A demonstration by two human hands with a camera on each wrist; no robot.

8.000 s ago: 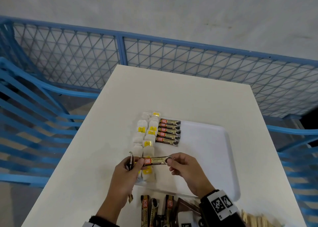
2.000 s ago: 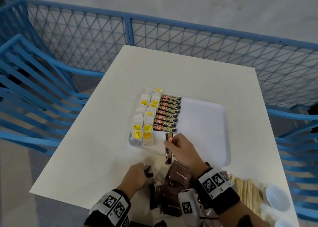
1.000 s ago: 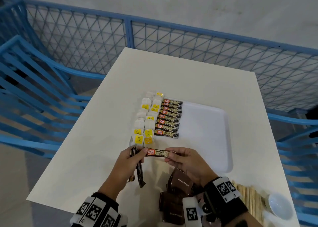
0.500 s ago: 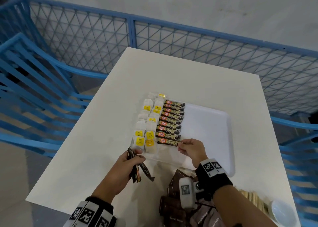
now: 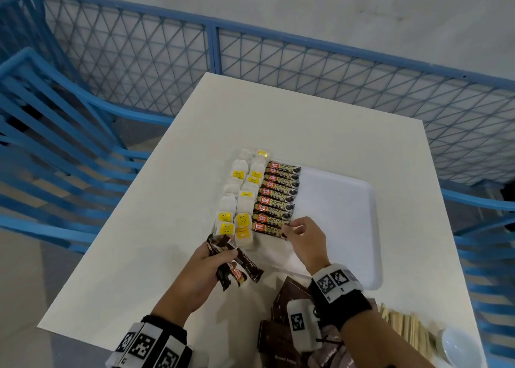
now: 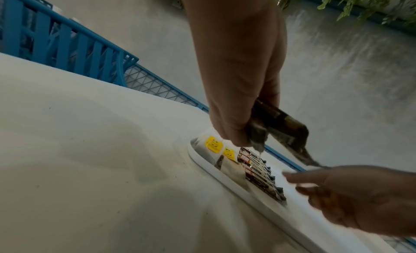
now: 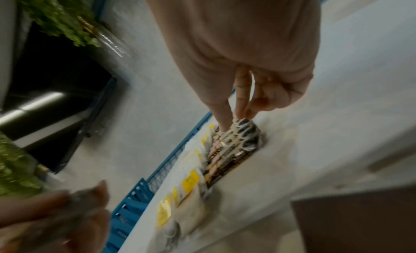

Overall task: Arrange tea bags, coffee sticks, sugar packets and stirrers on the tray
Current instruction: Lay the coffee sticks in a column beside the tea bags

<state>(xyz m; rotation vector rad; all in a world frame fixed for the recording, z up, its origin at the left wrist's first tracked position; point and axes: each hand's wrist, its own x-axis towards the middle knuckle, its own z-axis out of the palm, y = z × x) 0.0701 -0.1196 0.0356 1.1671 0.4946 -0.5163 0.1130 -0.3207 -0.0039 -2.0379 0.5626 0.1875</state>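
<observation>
Two hands work at the white tray (image 5: 348, 200). From the head, the right hand (image 5: 303, 239) pinches the end of the nearest coffee stick (image 5: 269, 227), in its row beside the tea bags (image 5: 239, 200). From the left wrist, the left hand (image 6: 238, 79) grips spare coffee sticks (image 6: 281, 127). The right wrist view is blurry. A bump could mess up the row.

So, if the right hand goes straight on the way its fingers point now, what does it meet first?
The right hand points at the nearest coffee stick of the row on the tray; its fingertips already seem to touch that stick's end. Beyond it, probably the tea bags.
</observation>
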